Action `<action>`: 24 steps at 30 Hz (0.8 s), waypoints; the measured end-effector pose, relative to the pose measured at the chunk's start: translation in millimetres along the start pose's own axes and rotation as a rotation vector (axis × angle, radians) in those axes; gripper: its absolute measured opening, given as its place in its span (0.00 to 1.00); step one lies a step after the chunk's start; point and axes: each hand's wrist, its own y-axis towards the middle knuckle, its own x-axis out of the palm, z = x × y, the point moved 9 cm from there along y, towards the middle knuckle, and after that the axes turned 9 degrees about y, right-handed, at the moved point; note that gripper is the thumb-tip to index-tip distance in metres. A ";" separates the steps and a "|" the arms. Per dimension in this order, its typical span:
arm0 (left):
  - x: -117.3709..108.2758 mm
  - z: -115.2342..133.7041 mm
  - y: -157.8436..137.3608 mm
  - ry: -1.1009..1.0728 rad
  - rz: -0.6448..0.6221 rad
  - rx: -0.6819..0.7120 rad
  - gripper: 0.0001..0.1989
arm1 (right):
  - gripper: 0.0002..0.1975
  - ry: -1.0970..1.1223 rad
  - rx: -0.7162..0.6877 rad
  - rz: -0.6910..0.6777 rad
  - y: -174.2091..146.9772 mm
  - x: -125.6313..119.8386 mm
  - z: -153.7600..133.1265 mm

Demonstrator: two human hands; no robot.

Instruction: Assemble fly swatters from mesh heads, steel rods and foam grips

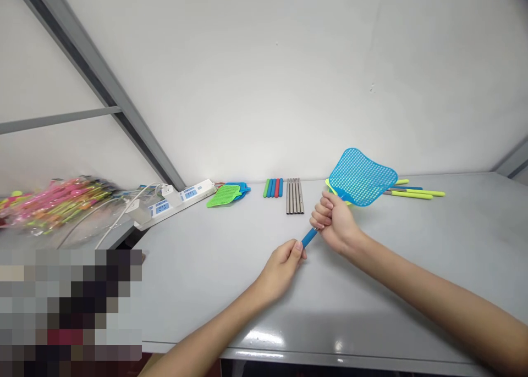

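Note:
A fly swatter with a blue mesh head [363,176] and a blue grip [309,238] is held tilted above the table, its head up and to the right. My left hand [284,264] is wrapped round the lower part of the blue grip. Higher up, my right hand [334,220] closes round the shaft just below the head, hiding most of the metal. Behind this head, part of a yellow-green swatter piece shows. Further back lie a row of metal tubes [295,196] and several short coloured handle grips [273,188].
Green and blue swatter heads [224,195] lie left of the grips, beside a white power strip [179,202] with plugs and cables. Yellow-handled swatters [416,194] rest at the back right. Packaged colourful items [61,201] are piled far left. A wall [264,80] stands behind the grey table [206,289].

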 end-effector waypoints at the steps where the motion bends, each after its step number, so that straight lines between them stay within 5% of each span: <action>1: -2.7 1.0 -1.5 0.059 0.038 0.007 0.19 | 0.20 0.004 0.003 0.010 -1.1 -2.6 5.1; 9: -10.1 7.7 -4.5 0.298 0.168 0.017 0.20 | 0.20 0.035 0.016 0.039 -5.4 -9.7 16.7; 24: -10.8 6.5 -5.2 0.267 0.176 -0.007 0.22 | 0.20 0.024 0.070 0.003 -6.5 -6.0 19.8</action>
